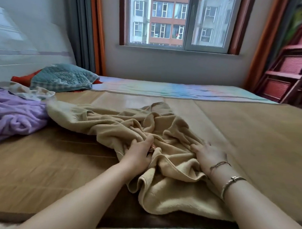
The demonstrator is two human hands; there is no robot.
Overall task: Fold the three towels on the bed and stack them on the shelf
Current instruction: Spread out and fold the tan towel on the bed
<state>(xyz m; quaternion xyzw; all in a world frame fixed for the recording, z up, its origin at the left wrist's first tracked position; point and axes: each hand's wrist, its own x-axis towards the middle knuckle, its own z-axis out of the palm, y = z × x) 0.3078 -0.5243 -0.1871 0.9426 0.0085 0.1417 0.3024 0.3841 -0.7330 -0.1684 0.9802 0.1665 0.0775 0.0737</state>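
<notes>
While the bed point(256, 137) carries all the cloth, the beige towel point(126, 126) lies crumpled mid-bed toward its near edge: spreading comes first, folding next. Left hand point(139, 153) grip clutches a fold; right hand point(208, 157) presses flat, released. Purple towel point(5, 112) waits at left edge; third towel unclear.

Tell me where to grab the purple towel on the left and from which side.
Likely best: pinch the purple towel along its near flat edge at the lower left, coming from the front. Its middle is bunched into rolled folds, so a corner there is hard to find; the beige towel overlaps its right side.
</notes>
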